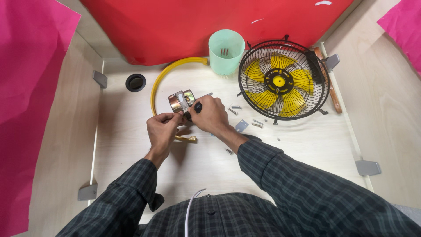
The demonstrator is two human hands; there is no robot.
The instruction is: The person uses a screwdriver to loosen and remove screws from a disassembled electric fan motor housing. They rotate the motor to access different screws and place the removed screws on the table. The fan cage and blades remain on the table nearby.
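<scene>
A: Holding what, exactly?

B: A small motor [180, 101], copper-coloured with a metal bracket, lifted just off the desk [302, 158]. My left hand [161, 129] pinches its lower edge from below, fingers closed on it, so it stays steady. My right hand [211, 114] is wrapped shut around a screwdriver [196, 108] with a black handle, its tip pointing at the motor's side.

A: What lies around you?

B: A yellow hoop [158, 85] curves behind the motor and under my left hand. Loose screws [257, 123] and a little grey plate [240, 126] are scattered just right of my right hand, within easy reach. Farther right stands a fan [283, 80], yellow blades inside a black wire cage, leaning on the desk's edge. A mint-green cup [226, 51] sits behind, with a few screws inside, keeping them together.
</scene>
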